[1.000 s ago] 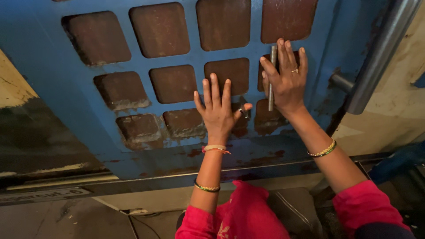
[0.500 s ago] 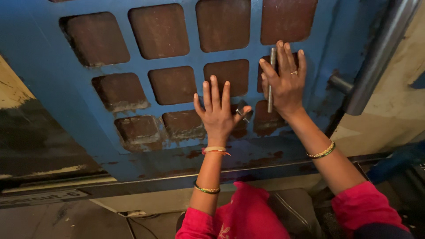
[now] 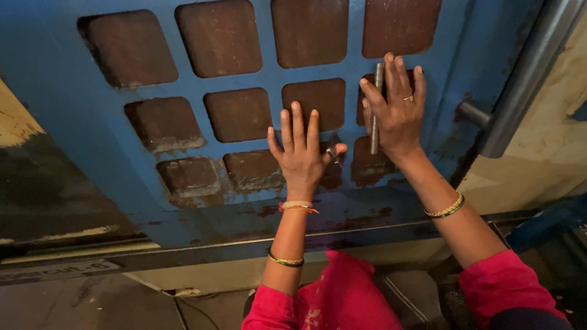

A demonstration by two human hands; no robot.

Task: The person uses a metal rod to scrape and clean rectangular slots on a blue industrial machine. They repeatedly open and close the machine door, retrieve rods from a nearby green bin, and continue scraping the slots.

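A big blue metal panel (image 3: 79, 134) with several rusty brown square recesses fills the view. My left hand (image 3: 301, 153) lies flat on it, fingers spread over the blue bar between two recesses, and a small metal piece shows beside its thumb. My right hand (image 3: 396, 110) presses a thin grey metal rod (image 3: 376, 109) upright against the panel, with the rod under the palm and fingers. Bangles circle both wrists, and a ring sits on one finger of my right hand.
A thick grey steel bar handle (image 3: 526, 73) runs diagonally at the right, fixed to the panel by a short stub. A worn yellowish wall (image 3: 550, 153) lies beyond it. A dark ledge (image 3: 73, 250) runs under the panel. My pink clothing (image 3: 342, 299) is at the bottom.
Both hands have stayed in nearly the same place on the panel. The rod remains under my right hand.
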